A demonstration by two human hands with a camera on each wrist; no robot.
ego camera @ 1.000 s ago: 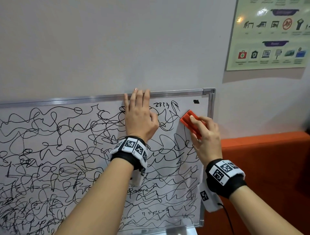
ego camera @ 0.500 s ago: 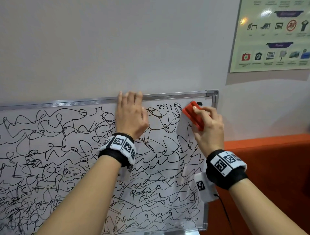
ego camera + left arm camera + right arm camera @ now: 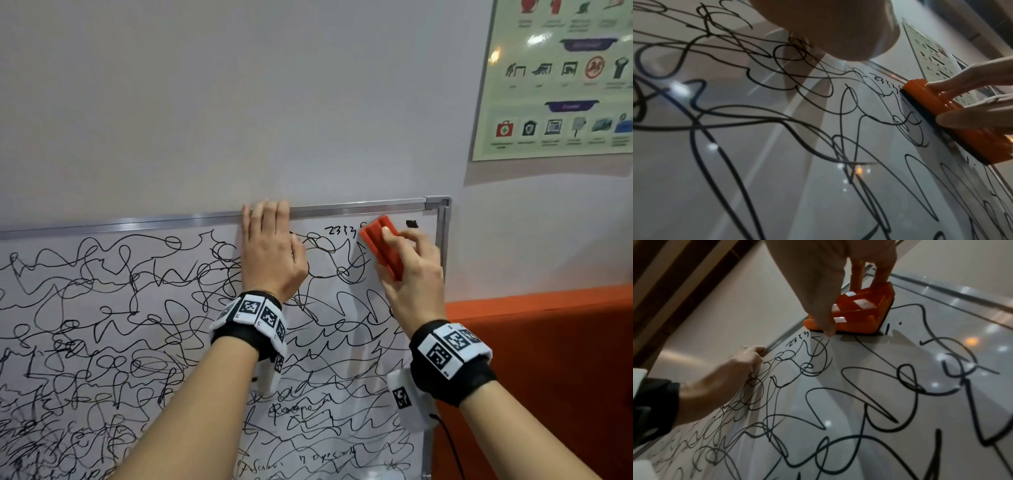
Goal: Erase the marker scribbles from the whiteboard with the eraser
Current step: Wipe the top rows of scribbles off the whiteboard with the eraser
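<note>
A whiteboard (image 3: pixel 102 240) (image 3: pixel 777 194) (image 3: pixel 900 410) covered in black marker scribbles (image 3: pixel 120 308) hangs on the wall. My right hand (image 3: pixel 411 274) grips an orange eraser (image 3: pixel 382 245) (image 3: pixel 953 120) (image 3: pixel 857 311) and presses its dark pad against the board near the top right corner, beside small handwritten digits (image 3: pixel 340 231). A strip below the eraser is wiped clean. My left hand (image 3: pixel 270 246) (image 3: pixel 744 360) lies flat on the board with its fingertips (image 3: pixel 265 209) on the top frame.
The aluminium frame (image 3: pixel 359 205) edges the board. A small black mark (image 3: pixel 412 224) sits near the corner. A poster (image 3: pixel 561 78) hangs on the wall at upper right. An orange surface (image 3: pixel 548 342) stands right of the board.
My right hand has slid the eraser up the board's right side to just under the top frame, leaving a wiped strip. My left hand moved up slightly to the top frame.
</note>
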